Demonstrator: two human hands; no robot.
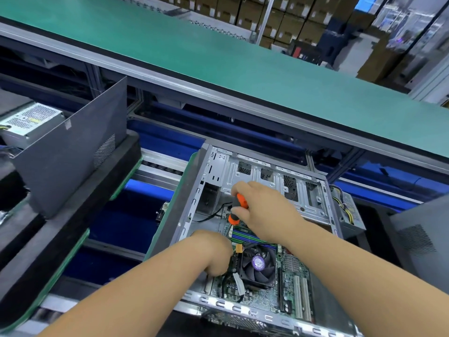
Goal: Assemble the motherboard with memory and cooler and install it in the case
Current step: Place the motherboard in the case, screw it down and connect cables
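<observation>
An open silver computer case [313,203] lies on its side in front of me. Inside it sits the green motherboard [289,285] with a black cooler fan [257,263] and memory sticks [245,235] in their slots. My right hand [264,210] grips an orange and black screwdriver [239,207], held upright over the board's far left corner. My left hand [213,254] rests curled on the board's left edge beside the fan; its fingertips are hidden, so what they touch is unclear.
A dark case side panel [80,152] leans on a black foam tray at left, with a grey power supply [29,122] behind it. Another power supply [347,210] sits right of the case. A green conveyor belt [218,64] runs across behind.
</observation>
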